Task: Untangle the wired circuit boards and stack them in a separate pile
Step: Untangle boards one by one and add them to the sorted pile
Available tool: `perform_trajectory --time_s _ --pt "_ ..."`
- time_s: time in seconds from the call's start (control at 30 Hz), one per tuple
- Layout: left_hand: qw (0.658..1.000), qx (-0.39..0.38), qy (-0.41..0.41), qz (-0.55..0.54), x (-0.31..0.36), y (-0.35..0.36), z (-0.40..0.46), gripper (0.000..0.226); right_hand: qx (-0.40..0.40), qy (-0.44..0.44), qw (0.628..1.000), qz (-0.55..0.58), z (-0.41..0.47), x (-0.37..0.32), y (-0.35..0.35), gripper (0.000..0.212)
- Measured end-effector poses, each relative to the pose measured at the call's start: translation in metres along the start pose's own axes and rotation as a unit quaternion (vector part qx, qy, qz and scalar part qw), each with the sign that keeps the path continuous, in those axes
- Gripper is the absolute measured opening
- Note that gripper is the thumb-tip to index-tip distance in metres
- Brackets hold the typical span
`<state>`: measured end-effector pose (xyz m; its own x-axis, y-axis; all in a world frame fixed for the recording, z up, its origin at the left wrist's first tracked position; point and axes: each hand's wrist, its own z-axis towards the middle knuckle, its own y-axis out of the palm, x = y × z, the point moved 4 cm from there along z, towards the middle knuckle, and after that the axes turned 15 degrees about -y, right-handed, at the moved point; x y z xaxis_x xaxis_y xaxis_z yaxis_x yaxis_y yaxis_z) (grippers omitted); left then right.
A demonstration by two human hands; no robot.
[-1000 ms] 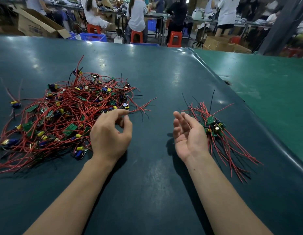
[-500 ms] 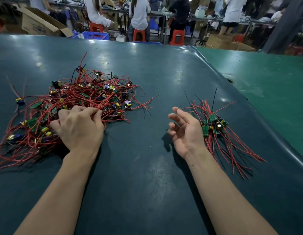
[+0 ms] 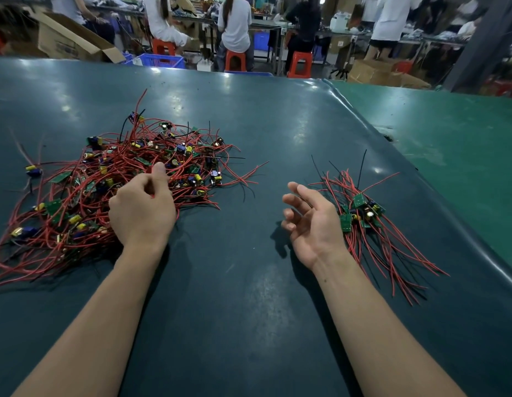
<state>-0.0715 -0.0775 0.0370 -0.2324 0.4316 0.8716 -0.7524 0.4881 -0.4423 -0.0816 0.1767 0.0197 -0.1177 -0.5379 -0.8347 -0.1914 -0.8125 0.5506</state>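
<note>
A big tangle of small green circuit boards with red and black wires (image 3: 85, 190) covers the left of the dark table. My left hand (image 3: 141, 209) lies on its near right edge, fingers curled into the red wires and thumb raised. To the right lies a smaller, tidier pile of boards (image 3: 360, 216), its wires running toward me. My right hand (image 3: 310, 222) rests on the table just left of that pile, palm turned inward, fingers loosely bent and holding nothing.
The dark green table mat (image 3: 249, 282) ends at a raised edge on the right, beside a lighter green surface (image 3: 449, 144). Beyond the far edge people sit on red stools (image 3: 299, 63), with cardboard boxes (image 3: 68, 41) and a blue crate (image 3: 163, 60).
My left hand went from the gap between the piles into the tangle and closed on its wires, thumb now lifted. My right hand stayed beside the small pile.
</note>
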Motion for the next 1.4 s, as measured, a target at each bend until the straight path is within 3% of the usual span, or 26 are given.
perform_trajectory --time_s 0.2,0.33,0.47,0.57,0.7,0.77,0.83,0.97,1.03,1.13,1.3,1.4 --pt "0.994 -0.010 0.071 -0.078 0.007 -0.002 -0.005 0.039 -0.007 -0.003 1.000 -0.004 0.001 0.001 -0.001 0.014" --pt "0.957 0.005 0.220 -0.190 0.024 -0.009 -0.032 0.022 -0.084 -0.057 0.985 -0.138 0.000 0.006 0.008 0.014" --pt "0.900 -0.185 0.333 -0.213 0.037 0.005 -0.075 0.024 -0.251 -0.181 0.888 -0.340 -0.011 0.018 0.024 0.064" --pt "0.868 -0.296 0.358 -0.175 0.039 0.018 -0.098 0.026 -0.272 -0.235 0.870 -0.338 -0.012 0.015 0.026 0.049" --pt "0.866 -0.332 0.331 -0.175 0.037 0.022 -0.096 0.033 -0.211 -0.228 0.910 -0.276 -0.009 0.012 0.023 0.014" --pt "0.867 -0.352 0.296 -0.193 0.034 0.024 -0.093 0.047 -0.162 -0.198 0.939 -0.230 -0.006 0.012 0.020 0.012" --pt "0.878 -0.377 0.229 -0.184 0.029 0.031 -0.091 0.055 -0.095 -0.143 0.979 -0.110 -0.001 0.011 0.017 0.014" --pt "0.906 -0.388 0.156 -0.066 0.017 0.051 -0.085 0.032 -0.034 -0.045 0.994 0.089 0.000 0.003 0.014 0.016" --pt "0.905 -0.398 0.108 -0.105 0.020 0.053 -0.082 0.020 -0.045 -0.016 0.995 0.091 -0.002 0.002 0.014 0.014" --pt "0.878 -0.421 0.044 -0.225 0.024 0.048 -0.078 0.030 -0.075 0.017 0.996 0.035 -0.007 0.007 0.017 0.008" --pt "0.875 -0.416 0.096 -0.226 0.026 0.040 -0.079 0.025 -0.090 0.058 0.994 0.014 -0.010 0.010 0.018 0.010" --pt "0.887 -0.393 0.077 -0.229 0.027 0.041 -0.076 0.010 -0.106 0.056 0.993 0.008 -0.010 0.010 0.017 0.021"
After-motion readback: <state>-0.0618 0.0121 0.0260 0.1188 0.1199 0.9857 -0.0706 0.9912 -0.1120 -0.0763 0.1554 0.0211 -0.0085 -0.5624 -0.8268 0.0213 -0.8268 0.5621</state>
